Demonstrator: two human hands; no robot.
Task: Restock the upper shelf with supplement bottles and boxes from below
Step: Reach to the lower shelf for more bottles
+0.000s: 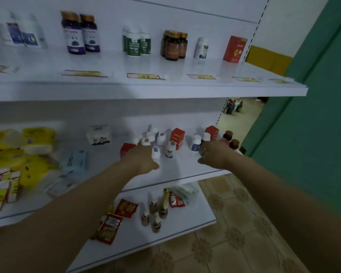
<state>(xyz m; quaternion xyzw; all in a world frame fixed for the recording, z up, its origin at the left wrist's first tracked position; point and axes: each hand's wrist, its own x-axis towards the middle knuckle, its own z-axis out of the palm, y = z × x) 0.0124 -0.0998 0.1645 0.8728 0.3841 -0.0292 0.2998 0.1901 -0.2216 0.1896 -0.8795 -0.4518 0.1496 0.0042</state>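
Head | white bottle just beside left grip, hold unclear | right grip unclear

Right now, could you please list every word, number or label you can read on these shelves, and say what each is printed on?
"ZEKO" (a best guess, the letters are turned sideways and soft): on the light blue pack.
Yellow price tags: too blurred to read.
Labels on the purple bottles, green bottles and red box: too blurred to read.
All other packaging: too small or blurred to read.
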